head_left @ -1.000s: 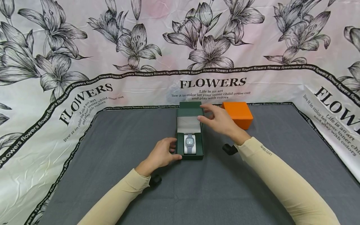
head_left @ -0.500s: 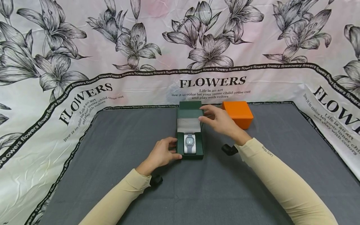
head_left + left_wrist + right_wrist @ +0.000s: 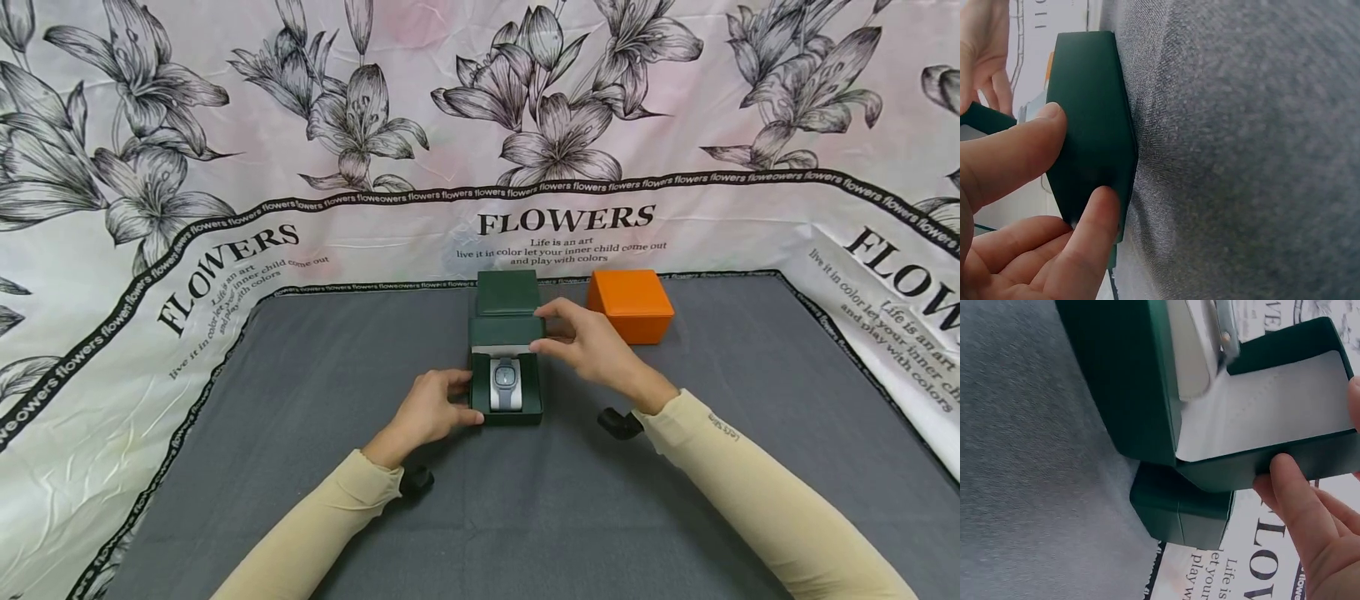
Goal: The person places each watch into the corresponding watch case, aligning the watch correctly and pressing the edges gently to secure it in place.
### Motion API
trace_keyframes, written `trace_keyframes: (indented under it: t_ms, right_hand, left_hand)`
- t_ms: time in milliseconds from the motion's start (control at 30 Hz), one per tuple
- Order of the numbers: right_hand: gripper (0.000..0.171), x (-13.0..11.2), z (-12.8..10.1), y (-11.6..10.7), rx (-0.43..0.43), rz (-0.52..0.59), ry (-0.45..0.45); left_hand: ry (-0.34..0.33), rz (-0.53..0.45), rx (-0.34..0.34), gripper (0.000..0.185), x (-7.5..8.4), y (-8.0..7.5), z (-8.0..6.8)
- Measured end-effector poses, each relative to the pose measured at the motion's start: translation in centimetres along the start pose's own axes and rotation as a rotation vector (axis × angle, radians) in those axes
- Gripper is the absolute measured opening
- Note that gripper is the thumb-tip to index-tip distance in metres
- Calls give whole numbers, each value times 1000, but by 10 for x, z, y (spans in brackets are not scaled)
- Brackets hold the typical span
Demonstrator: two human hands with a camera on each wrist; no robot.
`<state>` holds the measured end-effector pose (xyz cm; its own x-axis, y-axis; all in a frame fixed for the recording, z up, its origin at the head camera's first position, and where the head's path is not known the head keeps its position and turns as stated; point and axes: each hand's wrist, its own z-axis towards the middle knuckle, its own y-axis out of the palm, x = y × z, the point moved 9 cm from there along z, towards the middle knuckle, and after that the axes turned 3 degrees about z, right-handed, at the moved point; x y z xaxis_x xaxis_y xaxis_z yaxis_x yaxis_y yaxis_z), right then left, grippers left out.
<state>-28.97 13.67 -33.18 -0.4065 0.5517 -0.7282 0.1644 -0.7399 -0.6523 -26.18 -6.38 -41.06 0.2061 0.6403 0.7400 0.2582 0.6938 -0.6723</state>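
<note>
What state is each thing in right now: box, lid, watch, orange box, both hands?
Green box: open, on the grey cloth.
Lid: half lowered.
Watch: seated on its white cushion.
Orange box: closed, untouched.
Left hand: grips the box's left side.
Right hand: pinches the lid's edge.

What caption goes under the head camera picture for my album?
Right hand grips the hinged lid of a dark green square box holding a grey wristwatch; left hand grips its base.
</note>
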Motion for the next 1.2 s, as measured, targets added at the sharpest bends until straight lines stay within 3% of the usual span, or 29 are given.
trace_keyframes:
  t_ms: [233, 467, 633, 967, 1200]
  right_hand:
    - [43, -10, -14, 10, -14, -20, -157]
    - [41, -19, -29, 17, 10, -140, -297]
    - [44, -17, -35, 23, 42, -188, -317]
    - [43, -13, -42, 37, 26, -287, -365]
    - [38, -9, -43, 37, 33, -259, -350]
  left_hand:
    - [-15, -19, -7, 64, -2, 1, 0]
    - [-16, -70, -27, 59, 0, 2, 1]
    - [-15, -75, -8, 59, -1, 2, 1]
    - [-40, -101, 55, 54, 1, 2, 2]
    - [-61, -138, 69, 54, -1, 3, 2]
